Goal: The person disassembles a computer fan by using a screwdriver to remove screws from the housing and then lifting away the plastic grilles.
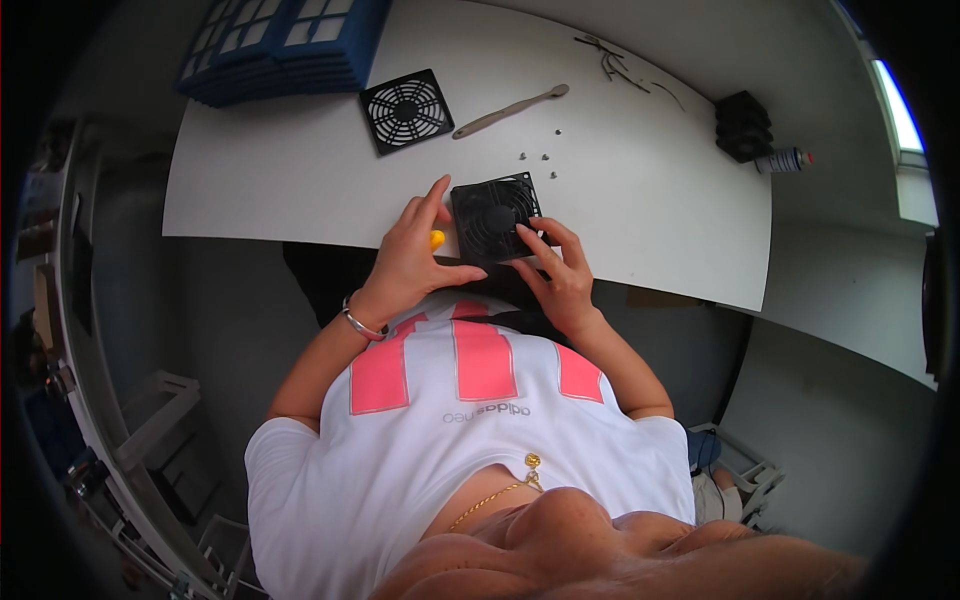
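The square black axial fan [498,220] sits at the near edge of the white table [650,220], straight in front of the person, its round grille facing up. I can't tell whether it lies flat or is tipped a little.

The right hand [556,270] has hold of the fan's near right corner: the fingers rest on the grille and frame, and the thumb is tucked in at the near side. The left hand [408,245] is just left of the fan, its thumb and forefinger wide apart in a curve opening toward it. A rounded yellow piece [437,240] shows between that hand and the fan, mostly hidden; whether the fingers grip it, I can't tell. A silver bracelet [360,322] circles the left wrist.

Beyond the fan and to its right, four small metal screws [545,157] lie scattered. Farther beyond, almost in line with it, is a slim beige brush [510,112], and beyond and left of the fan a square black fan guard [407,111] with ringed slots. Much farther left and back rises a blue stack [285,55] with pale rectangular panels. Far off to the fan's right are thin dark cables [612,66], a black stack [743,127] and a red-tipped spray can [783,160].
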Available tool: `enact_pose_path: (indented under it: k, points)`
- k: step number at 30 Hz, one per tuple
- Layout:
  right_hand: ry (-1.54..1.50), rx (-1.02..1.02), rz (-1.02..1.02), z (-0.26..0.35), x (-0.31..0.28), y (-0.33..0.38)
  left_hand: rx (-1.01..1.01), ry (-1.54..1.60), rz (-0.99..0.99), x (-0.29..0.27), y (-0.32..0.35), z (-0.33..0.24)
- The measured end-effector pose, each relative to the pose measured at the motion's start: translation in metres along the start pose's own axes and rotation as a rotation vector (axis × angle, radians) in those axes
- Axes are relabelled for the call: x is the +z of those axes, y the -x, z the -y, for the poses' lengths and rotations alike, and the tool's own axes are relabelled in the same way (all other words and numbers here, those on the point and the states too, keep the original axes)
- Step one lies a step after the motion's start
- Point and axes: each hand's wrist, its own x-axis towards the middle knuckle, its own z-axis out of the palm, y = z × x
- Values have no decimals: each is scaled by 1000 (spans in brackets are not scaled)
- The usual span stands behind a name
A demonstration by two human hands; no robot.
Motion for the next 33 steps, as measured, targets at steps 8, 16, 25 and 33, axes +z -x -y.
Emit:
enact_pose_path:
  k: [8, 16, 25, 33]
  points:
    - [50, -42, 36, -1, -2, 5, 55, -165, 39, 7, -4, -2]
    - [-33, 103, 72, -7, -11, 9, 22, -245, 67, 4, -9, -11]
    - [-200, 220, 108, -17, -17, 7, 80, -368, 137, -1, -19, -19]
    - [-284, 240, 279, -23, -33, -15, 66, -401, 146, 0, -17, -23]
